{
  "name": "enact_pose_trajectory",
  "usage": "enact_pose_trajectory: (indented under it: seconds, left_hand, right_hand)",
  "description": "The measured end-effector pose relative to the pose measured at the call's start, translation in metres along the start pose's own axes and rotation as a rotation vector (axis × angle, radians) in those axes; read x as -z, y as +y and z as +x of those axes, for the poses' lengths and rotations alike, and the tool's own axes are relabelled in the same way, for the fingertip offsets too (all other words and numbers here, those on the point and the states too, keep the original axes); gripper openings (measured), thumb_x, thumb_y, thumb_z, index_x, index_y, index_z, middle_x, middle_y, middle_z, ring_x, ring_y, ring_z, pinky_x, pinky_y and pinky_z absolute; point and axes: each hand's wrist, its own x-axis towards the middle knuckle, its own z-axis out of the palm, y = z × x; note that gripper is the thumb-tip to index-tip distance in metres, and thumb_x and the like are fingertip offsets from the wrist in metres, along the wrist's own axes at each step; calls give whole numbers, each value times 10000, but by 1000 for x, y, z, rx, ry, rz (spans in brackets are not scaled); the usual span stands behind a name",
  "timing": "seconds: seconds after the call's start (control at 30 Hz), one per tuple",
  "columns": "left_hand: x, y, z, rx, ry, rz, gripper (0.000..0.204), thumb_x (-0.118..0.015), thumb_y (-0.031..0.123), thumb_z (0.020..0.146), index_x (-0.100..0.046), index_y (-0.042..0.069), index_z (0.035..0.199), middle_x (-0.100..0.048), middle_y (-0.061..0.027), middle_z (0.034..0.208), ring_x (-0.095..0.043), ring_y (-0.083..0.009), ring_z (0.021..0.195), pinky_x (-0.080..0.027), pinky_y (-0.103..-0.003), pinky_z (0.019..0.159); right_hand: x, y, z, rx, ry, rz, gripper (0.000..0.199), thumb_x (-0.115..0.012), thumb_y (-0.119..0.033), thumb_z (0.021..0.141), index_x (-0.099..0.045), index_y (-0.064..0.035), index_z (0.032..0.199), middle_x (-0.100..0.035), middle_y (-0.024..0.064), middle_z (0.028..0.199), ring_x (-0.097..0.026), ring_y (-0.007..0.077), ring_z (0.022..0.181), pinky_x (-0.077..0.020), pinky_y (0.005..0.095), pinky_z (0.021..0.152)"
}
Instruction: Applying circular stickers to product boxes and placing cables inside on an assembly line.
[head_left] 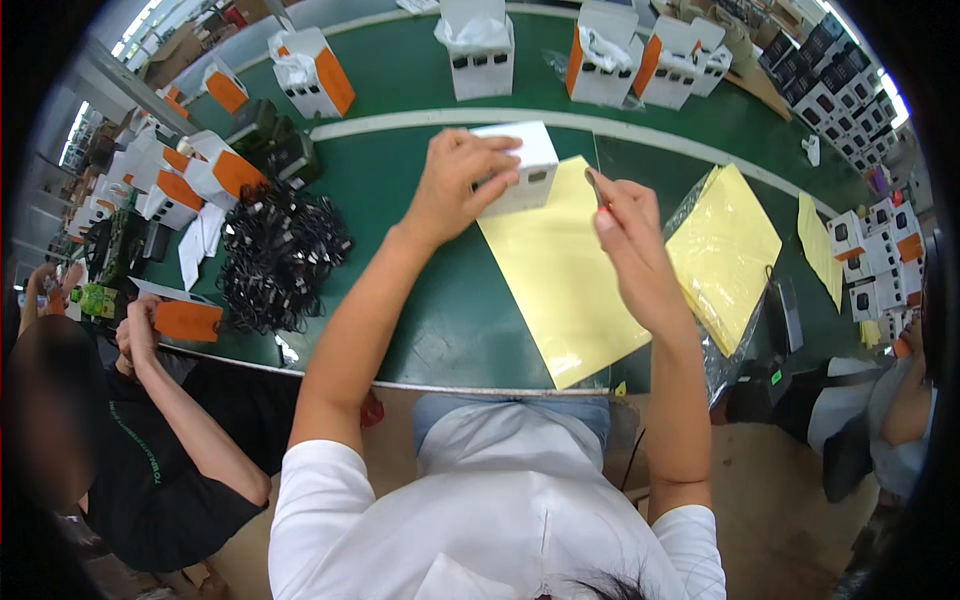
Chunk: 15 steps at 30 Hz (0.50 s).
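My left hand grips a small white box from its left side, with the thumb and fingers bent round it. The box stands upright at the far left edge of a yellow sheet and has a dark printed picture on its front. To the right of the box, my right hand is closed above the sheet, pinching a thin dark tool with a bit of red showing near the fingertips. Most of that tool lies hidden in the hand, so its exact kind does not show. The two hands are apart.
A stack of yellow sheets in clear plastic lies at the right. Left stands a heap of black cables. Open white-and-orange boxes line the back. A co-worker sits at left holding an orange-and-white box; another person is at far right.
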Motion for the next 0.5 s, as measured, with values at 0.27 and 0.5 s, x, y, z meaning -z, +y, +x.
enact_pose_trajectory:
  seconds: [0.27,0.5]
  left_hand:
    - [-21,89,-43,19,-320,-362,355,-749,145,795,-669,87,1137,-635,-127,1306,-586,-348,1210,-436,-515,1053]
    - [-36,80,-72,-44,-730,-121,663,-683,563,868,-595,180,1402,-418,-113,1588,-295,-347,1525,-135,-630,1245]
  right_hand:
    - [38,7,-81,-207,-137,-15,234,-627,-71,983,-658,8,1201,-606,89,962,-585,184,861,-469,280,812]
    - [30,18,-91,-219,-218,-456,143,-706,-57,866,-757,-72,999,-651,97,884,-630,280,802,-470,375,705]
